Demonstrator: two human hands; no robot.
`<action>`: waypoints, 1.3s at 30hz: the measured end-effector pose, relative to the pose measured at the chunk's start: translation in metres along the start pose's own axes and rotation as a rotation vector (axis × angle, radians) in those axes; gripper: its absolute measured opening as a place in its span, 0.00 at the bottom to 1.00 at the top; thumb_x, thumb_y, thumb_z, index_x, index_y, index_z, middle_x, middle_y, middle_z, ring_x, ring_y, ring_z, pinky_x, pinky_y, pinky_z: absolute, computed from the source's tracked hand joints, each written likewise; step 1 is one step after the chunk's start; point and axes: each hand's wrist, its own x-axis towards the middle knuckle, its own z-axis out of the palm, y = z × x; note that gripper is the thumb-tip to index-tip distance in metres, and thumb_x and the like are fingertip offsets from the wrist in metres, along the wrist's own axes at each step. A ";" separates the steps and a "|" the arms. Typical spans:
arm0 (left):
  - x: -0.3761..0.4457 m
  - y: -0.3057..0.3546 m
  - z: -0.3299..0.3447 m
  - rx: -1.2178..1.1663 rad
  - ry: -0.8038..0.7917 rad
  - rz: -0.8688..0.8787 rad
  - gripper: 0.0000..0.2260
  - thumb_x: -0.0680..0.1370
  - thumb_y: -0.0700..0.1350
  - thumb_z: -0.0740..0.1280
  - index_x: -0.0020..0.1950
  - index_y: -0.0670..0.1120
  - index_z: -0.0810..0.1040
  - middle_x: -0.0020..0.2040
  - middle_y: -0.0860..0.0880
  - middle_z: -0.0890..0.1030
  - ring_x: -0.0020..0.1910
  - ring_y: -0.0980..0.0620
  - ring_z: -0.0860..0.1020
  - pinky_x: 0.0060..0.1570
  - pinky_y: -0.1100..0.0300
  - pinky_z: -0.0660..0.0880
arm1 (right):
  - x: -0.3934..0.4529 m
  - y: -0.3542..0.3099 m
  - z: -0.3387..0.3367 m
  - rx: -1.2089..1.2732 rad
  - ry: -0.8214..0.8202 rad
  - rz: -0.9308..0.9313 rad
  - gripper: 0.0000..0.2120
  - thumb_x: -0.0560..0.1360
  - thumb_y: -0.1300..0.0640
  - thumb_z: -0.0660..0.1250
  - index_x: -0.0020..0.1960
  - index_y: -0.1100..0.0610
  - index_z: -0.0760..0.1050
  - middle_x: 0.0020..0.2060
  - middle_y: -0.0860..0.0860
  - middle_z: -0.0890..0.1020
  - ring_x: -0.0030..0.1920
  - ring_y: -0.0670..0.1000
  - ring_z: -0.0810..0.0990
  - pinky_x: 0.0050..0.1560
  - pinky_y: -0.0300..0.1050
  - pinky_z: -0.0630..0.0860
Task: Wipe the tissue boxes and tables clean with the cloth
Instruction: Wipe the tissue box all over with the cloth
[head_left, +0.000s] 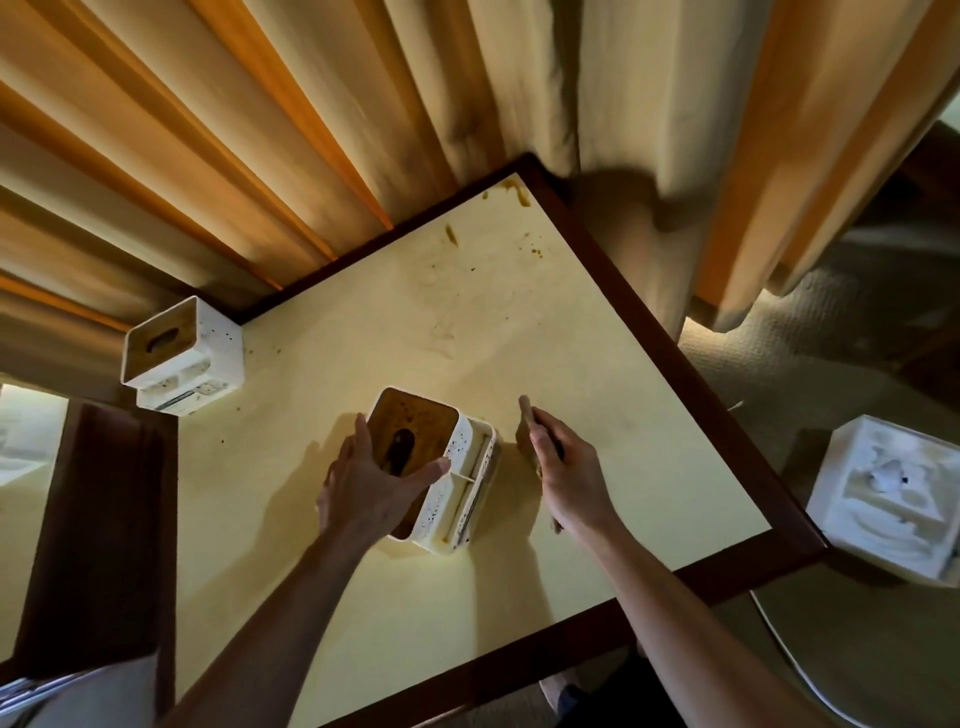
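Note:
A white tissue box (467, 493) with a brown wooden lid and dark specks on its side stands in the middle of the cream table (597, 364). My left hand (369, 483) grips its lid from the left, thumb and fingers spread across the top. My right hand (561, 467) is just right of the box and holds a folded brownish cloth (527, 421), which sticks out above the fingers. A second speckled tissue box (182, 353) sits at the table's left corner. Brown stains (514, 187) mark the far corner of the table.
Tan curtains (311, 130) hang right behind the table. Its dark wooden frame (727, 415) runs along the right edge. A white box with crumpled tissue (883, 499) stands on the carpet to the right. Another table (26, 457) lies at far left.

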 end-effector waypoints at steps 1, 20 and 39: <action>-0.003 0.004 0.002 0.001 0.017 -0.042 0.58 0.63 0.77 0.69 0.82 0.53 0.46 0.78 0.47 0.64 0.75 0.40 0.65 0.71 0.40 0.62 | 0.001 -0.001 -0.001 0.007 0.006 0.002 0.16 0.83 0.54 0.59 0.69 0.53 0.74 0.54 0.43 0.81 0.56 0.41 0.79 0.62 0.41 0.75; -0.022 0.035 0.006 -0.112 0.034 -0.221 0.60 0.65 0.80 0.59 0.80 0.44 0.35 0.81 0.39 0.44 0.80 0.41 0.41 0.71 0.28 0.48 | -0.002 0.000 0.009 -0.031 -0.021 -0.039 0.17 0.83 0.52 0.57 0.70 0.52 0.73 0.48 0.44 0.80 0.42 0.39 0.76 0.49 0.36 0.73; 0.041 0.016 -0.038 0.583 -0.607 0.468 0.77 0.52 0.73 0.77 0.71 0.52 0.17 0.72 0.54 0.18 0.71 0.50 0.20 0.77 0.41 0.40 | -0.012 0.037 0.066 0.171 -0.233 0.340 0.26 0.79 0.34 0.47 0.76 0.36 0.53 0.76 0.42 0.61 0.75 0.47 0.62 0.75 0.56 0.61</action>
